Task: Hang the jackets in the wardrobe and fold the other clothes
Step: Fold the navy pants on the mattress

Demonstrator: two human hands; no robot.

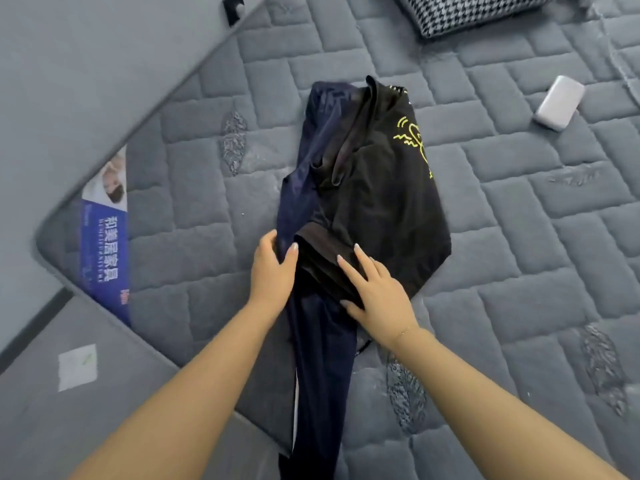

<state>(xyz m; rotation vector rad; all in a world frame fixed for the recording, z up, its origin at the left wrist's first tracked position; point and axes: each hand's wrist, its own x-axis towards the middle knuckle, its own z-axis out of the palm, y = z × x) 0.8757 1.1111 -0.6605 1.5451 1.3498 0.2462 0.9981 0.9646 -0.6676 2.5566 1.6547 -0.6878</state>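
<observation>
A black garment (377, 199) with a yellow-green line drawing lies folded on the grey quilted mattress (519, 237). Under it runs a long dark navy garment (323, 368), reaching from the far end past the near mattress edge. My left hand (273, 271) pinches the navy fabric at the left side of the pile, thumb and fingers around its edge. To its right my right hand (375, 289) rests flat, fingers straight, on the near folded edge of the black garment.
A black-and-white houndstooth item (464, 12) lies at the far end of the mattress. A small white box-like object (559, 102) sits to the right. The mattress corner with a blue label (104, 244) is at the left, grey floor beyond.
</observation>
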